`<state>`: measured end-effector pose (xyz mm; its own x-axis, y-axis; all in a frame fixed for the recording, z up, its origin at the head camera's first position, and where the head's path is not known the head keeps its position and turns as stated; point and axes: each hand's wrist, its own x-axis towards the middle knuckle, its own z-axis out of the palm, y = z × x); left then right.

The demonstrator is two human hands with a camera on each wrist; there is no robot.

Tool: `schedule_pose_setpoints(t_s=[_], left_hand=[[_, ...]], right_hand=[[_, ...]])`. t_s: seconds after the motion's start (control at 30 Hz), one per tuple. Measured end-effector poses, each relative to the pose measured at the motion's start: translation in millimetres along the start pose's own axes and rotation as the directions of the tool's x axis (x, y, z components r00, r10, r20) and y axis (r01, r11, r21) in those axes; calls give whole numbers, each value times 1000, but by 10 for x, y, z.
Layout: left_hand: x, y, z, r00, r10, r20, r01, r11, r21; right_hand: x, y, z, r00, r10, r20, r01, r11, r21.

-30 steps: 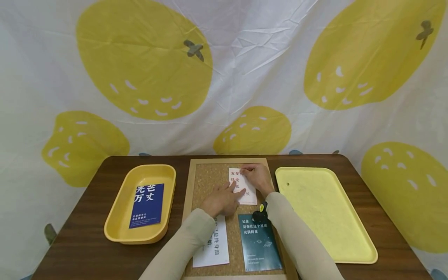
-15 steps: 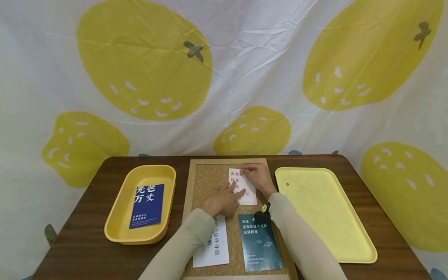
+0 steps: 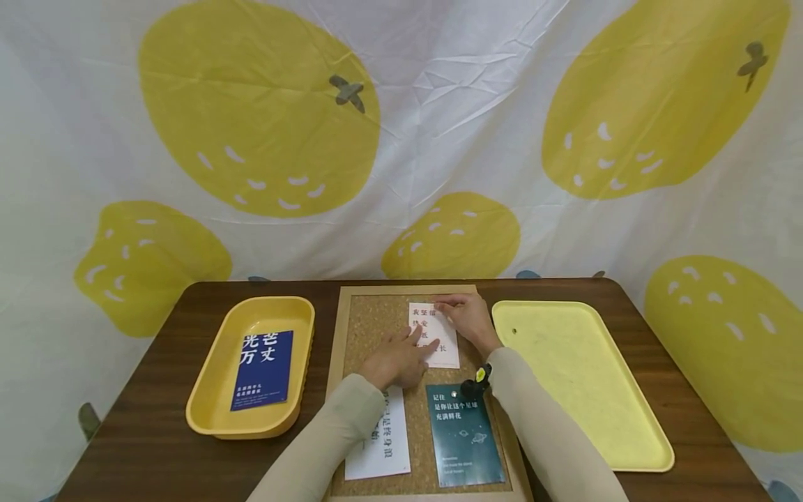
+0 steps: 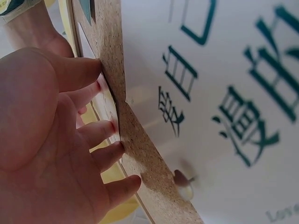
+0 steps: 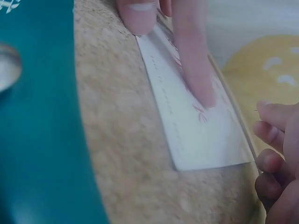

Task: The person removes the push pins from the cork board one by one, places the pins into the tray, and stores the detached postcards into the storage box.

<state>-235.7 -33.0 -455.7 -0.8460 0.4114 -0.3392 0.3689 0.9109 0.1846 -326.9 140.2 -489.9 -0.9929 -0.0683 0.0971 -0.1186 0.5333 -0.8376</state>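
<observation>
A white card with red writing [image 3: 448,357] lies upright on the upper part of a framed corkboard [image 3: 366,314]. My left hand [image 3: 395,359] presses it down with outstretched fingers. At the card's top right corner, my right hand [image 3: 467,322] has its thumb and index fingertips together. A thin needle tip of a pushpin [image 5: 256,110] pokes out from them in the right wrist view; its head is hidden. Lower on the board are a teal card [image 3: 467,450] and a white card with dark green writing [image 3: 379,457]. A silver pushpin [image 4: 183,184] stands at the latter's edge.
Left of the board, an orange-yellow basin [image 3: 202,397] holds a blue card [image 3: 263,373]. A pale yellow tray [image 3: 583,376] sits to the right. Behind the brown table [image 3: 144,446] hangs a lemon-print cloth [image 3: 439,139].
My right hand and wrist have shifted slightly right, showing more of the writing at the card's top. My left hand stays pressed on the card.
</observation>
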Motion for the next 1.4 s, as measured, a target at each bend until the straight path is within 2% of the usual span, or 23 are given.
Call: schedule_pose_setpoints(t_s=[0.3,0.53,0.7,1.0,1.4], left_hand=[[-18,12,-8,1000,5,-2,-5,1000,-8],[-21,-11,2,1000,17,-12,-17,1000,-13],[-6,-24,13,1000,24,-19,-24,1000,-18],[9,-10,14,999,22,-31,-22,1000,1],[23,-24,17,998,35,-45,-35,999,-10]], right_hand=[[-50,-33,-183,1000,-29,9,29,1000,-3],[-113,-16,-395,999,-39,26,40,998,-51],[-132,61,-570,998,-62,25,63,996,-67],[-192,219,-889,999,-45,17,47,993,-113],[-266,474,-1177,999,-37,-1,36,988,-150]])
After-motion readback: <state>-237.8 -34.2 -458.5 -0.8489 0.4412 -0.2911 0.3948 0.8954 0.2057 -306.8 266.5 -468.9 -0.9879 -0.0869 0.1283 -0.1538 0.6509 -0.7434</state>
